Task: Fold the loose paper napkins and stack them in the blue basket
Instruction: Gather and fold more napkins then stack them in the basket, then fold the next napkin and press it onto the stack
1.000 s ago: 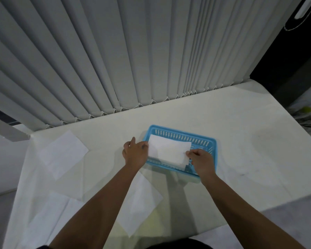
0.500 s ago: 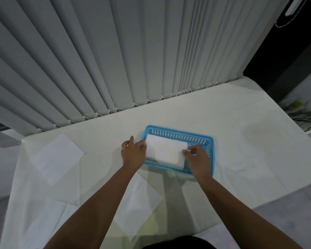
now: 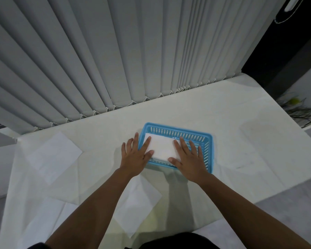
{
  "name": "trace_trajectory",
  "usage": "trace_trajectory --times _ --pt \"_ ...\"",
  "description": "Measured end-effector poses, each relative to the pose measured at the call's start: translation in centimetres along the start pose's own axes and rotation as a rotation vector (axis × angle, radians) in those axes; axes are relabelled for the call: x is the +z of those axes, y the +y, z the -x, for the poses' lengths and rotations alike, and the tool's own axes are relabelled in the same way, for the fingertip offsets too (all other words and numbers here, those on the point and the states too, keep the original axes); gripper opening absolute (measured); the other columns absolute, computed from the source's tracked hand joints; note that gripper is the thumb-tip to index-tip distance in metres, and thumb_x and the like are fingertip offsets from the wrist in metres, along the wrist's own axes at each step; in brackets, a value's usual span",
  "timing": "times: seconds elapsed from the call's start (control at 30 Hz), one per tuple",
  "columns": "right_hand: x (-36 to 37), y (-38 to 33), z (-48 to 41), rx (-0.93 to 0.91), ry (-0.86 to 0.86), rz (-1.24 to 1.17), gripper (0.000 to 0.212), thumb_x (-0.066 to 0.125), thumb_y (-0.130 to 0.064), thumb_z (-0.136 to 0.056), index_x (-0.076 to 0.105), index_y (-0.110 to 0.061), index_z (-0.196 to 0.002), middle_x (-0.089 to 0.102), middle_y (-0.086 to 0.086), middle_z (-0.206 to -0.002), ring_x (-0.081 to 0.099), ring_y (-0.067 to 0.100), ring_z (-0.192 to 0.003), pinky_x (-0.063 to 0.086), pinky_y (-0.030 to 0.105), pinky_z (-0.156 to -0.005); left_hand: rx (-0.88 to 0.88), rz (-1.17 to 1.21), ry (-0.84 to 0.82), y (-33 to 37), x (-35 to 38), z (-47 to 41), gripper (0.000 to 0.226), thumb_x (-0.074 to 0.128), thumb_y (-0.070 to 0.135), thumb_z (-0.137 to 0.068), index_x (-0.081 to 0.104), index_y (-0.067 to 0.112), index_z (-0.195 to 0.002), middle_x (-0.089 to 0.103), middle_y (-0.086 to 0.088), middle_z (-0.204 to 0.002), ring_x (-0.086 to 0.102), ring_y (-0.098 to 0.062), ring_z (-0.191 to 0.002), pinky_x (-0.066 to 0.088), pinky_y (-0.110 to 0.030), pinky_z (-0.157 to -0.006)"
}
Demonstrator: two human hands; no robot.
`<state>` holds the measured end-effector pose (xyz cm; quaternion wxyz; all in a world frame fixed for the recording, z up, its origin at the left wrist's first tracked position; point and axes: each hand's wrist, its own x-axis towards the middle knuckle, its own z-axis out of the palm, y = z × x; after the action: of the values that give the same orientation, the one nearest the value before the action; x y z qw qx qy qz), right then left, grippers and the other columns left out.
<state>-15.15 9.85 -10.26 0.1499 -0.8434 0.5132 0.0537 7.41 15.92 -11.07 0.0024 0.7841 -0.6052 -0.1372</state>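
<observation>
A blue slotted basket stands on the white table, a little right of centre. A folded white napkin lies inside it. My left hand rests flat over the basket's left rim, fingers spread, fingertips on the napkin's left edge. My right hand lies flat on the napkin's right side, fingers apart. Neither hand grips anything. A loose napkin lies flat at the far left. Another loose napkin lies near the front edge, partly under my left forearm.
Grey vertical blinds hang along the table's back edge. The white table extends to the right of the basket. More white sheets cover the front left corner. A plant sits off the right edge.
Both hands held the folded napkin by its ends over the basket. They have let it down into the basket and now lie flat and open on it.
</observation>
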Motion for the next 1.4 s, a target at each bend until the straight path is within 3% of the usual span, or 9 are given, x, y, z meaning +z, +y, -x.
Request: trace_trajectory --times 0.13,0.3,0.5,0.57,0.7,0.97,1.1,1.27,1.4 --pt "0.0 -0.1 0.3 0.001 0.01 0.011 0.081 0.003 -0.075 -0.082 -0.002 -0.033 -0.151 -0.003 -0.004 -0.163 0.0 0.032 -0.148 -0.003 0.054 -0.116 0.007 -0.031 -0.003 -0.2 -0.1 -0.2 0.061 0.01 0.066 -0.09 -0.011 0.047 -0.144 -0.005 -0.007 -0.161 0.012 -0.034 -0.144 0.005 -0.057 -0.116" --pt "-0.3 -0.2 0.2 0.004 -0.001 0.007 0.077 0.01 -0.073 -0.086 -0.003 -0.033 -0.151 -0.004 -0.003 -0.163 -0.003 0.032 -0.148 -0.006 0.053 -0.116 0.011 -0.031 0.039 0.0 -0.6 0.4 0.063 0.009 0.066 -0.09 -0.002 0.043 -0.148 -0.002 -0.007 -0.161 0.014 -0.035 -0.143 0.008 -0.055 -0.116" --pt "-2.3 -2.0 0.7 -0.093 0.146 -0.017 0.073 0.018 -0.067 -0.091 0.016 -0.027 -0.151 0.005 0.003 -0.162 0.004 0.032 -0.148 -0.005 0.049 -0.117 -0.107 0.108 0.222 -0.6 -1.4 3.0 0.061 0.016 0.06 -0.094 0.019 0.033 -0.149 0.023 -0.012 -0.157 0.03 -0.038 -0.136 0.024 -0.05 -0.114" --pt "-3.0 -3.7 0.8 -0.178 0.207 -0.038 0.066 0.029 -0.06 -0.094 0.026 -0.024 -0.149 0.012 0.005 -0.161 0.012 0.032 -0.146 0.002 0.047 -0.118 -0.192 0.163 0.213 -1.1 -1.0 4.2 0.062 0.019 0.059 -0.095 0.024 0.03 -0.149 0.023 -0.01 -0.157 0.028 -0.036 -0.138 0.023 -0.048 -0.114" --pt "-3.5 -8.1 1.1 -0.403 0.276 -0.068 0.051 0.047 -0.041 -0.093 0.047 -0.017 -0.137 0.037 0.009 -0.152 0.04 0.034 -0.133 0.032 0.047 -0.109 -0.353 0.19 0.215 -2.3 0.3 7.4 0.059 0.034 0.052 -0.096 0.027 0.025 -0.148 0.024 -0.008 -0.157 0.026 -0.032 -0.141 0.021 -0.045 -0.116" --pt "1.2 -14.9 1.3 -0.721 0.003 0.116 0.049 0.04 -0.023 -0.097 0.032 -0.016 -0.145 0.034 0.005 -0.153 0.037 0.028 -0.132 0.029 0.043 -0.109 -0.554 0.198 0.154 -4.6 2.1 14.4 0.057 0.045 0.039 -0.096 0.031 0.017 -0.147 0.028 -0.011 -0.155 0.026 -0.03 -0.142 0.021 -0.04 -0.117" --pt "3.2 -16.3 0.8 -0.711 -0.089 0.218 0.053 0.038 -0.012 -0.094 0.028 -0.012 -0.146 0.029 0.009 -0.155 0.033 0.03 -0.134 0.026 0.043 -0.111 -0.57 0.197 0.093 -5.8 2.3 16.2 0.055 0.044 0.035 -0.096 0.029 0.02 -0.146 0.029 -0.005 -0.154 0.029 -0.024 -0.14 0.027 -0.035 -0.114" --pt "3.8 -17.2 0.4 -0.641 -0.121 0.232 0.052 0.041 -0.011 -0.092 0.032 -0.013 -0.143 0.039 0.01 -0.146 0.039 0.03 -0.128 0.029 0.042 -0.11 -0.525 0.408 0.009 -7.0 1.6 16.4 0.054 0.05 0.021 -0.092 0.032 0.022 -0.143 0.043 -0.002 -0.14 0.05 -0.023 -0.122 0.048 -0.036 -0.093" --pt "3.7 -17.8 0.6 -0.555 -0.126 0.201 0.045 0.046 -0.011 -0.088 0.045 -0.015 -0.133 0.05 0.01 -0.128 0.044 0.03 -0.118 0.036 0.039 -0.101 -0.462 0.453 -0.097 -7.8 0.8 15.4 0.034 0.048 0.017 -0.089 0.051 0.018 -0.123 0.061 -0.002 -0.12 0.058 -0.023 -0.11 0.046 -0.031 -0.084"
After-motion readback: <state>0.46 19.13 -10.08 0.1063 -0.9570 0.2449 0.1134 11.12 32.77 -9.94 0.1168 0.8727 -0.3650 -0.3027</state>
